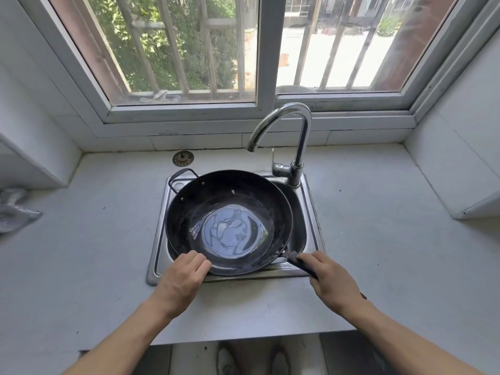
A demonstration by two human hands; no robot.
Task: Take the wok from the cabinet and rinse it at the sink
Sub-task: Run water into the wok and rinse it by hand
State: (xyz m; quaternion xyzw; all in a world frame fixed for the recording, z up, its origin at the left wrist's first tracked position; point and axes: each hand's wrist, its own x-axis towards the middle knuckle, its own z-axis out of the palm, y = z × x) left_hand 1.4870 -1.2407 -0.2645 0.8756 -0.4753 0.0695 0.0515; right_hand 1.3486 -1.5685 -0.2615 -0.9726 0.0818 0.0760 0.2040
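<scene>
A black wok point(230, 196) sits over the steel sink point(311, 212), with a pool of water shining in its bottom. Its small loop handle points to the far left. My left hand point(184, 277) grips the near left rim, fingers curled over the edge. My right hand point(330, 280) holds the wok's long dark handle point(296, 262) at the near right. The chrome faucet point(297, 136) arches over the far side of the wok; no water runs from its spout.
A round metal sink strainer point(183, 158) lies on the counter behind the sink. Pale countertop point(94, 239) spreads to both sides. A crumpled grey cloth point(13, 212) lies at the far left. A barred window point(243, 50) stands behind the faucet.
</scene>
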